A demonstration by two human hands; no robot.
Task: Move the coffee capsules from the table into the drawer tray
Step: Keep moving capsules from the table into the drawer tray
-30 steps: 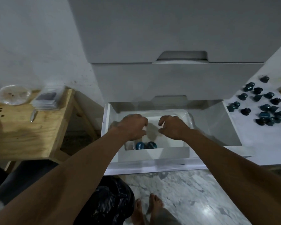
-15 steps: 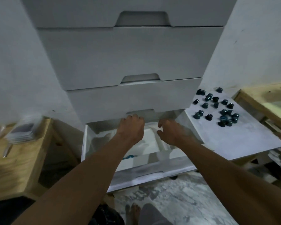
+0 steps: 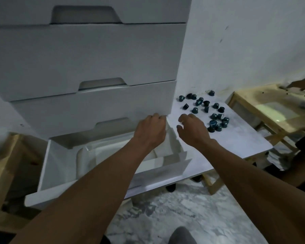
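At nine o'clock a wooden table [image 3: 2, 166] shows at the edge. Beside it, the white drawer unit [image 3: 88, 59] has its bottom drawer [image 3: 44, 164] pulled out, with a clear plastic tray [image 3: 88, 155] lying in it. The left hand [image 3: 151, 131] hangs over the drawer's far right corner, at about twelve o'clock from the tray. It is back up with fingers curled under, and whether they hold anything cannot be told. Just to its three o'clock, apart from it, the right hand [image 3: 192, 131] hovers over the white table [image 3: 227, 143], fingers loosely bent, thumb spread, nothing in it. The coffee capsules [image 3: 206, 110] lie scattered on that table at the right hand's one o'clock. They are small dark teal cones with flared rims, some upright, some tipped, and one shows a lighter blue round face. At three o'clock stands a wooden bench [image 3: 250, 103], with another person's hand [image 3: 303, 84] above it.
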